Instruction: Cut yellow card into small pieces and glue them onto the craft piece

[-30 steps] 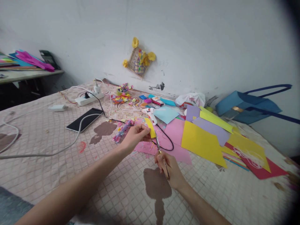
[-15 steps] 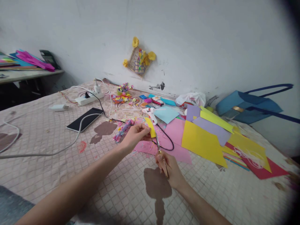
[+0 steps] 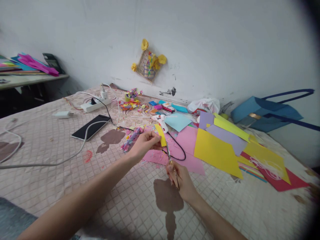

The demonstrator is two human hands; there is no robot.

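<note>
**Pinching a yellow strip (image 3: 161,136) at the tips of the scissors (image 3: 168,154)**

Holding the yellow strip upright, slightly tilted, above the pink paper (image 3: 153,156), between the thumb and bent fingers of the left hand (image 3: 147,144). Gripping the scissors by the handles in the right hand (image 3: 182,180), fingers curled around, blades pointing up to the lower end of the yellow strip. Too small to tell how far apart the blades stand.

Just beyond the yellow strip, lying near a light blue sheet (image 3: 178,121): a white glue gun (image 3: 162,123), with a black cord (image 3: 184,151) looping over the pink paper. Beside the left hand, a purple bundle (image 3: 132,138) with small colorful bits. To the right, overlapping on the patterned cloth (image 3: 120,206), a large yellow sheet (image 3: 216,151) and other colored papers. Farther left, a black tablet (image 3: 90,128) and a white power strip (image 3: 95,106). At the far right, against the wall (image 3: 212,50), a blue bag (image 3: 265,113).
</note>
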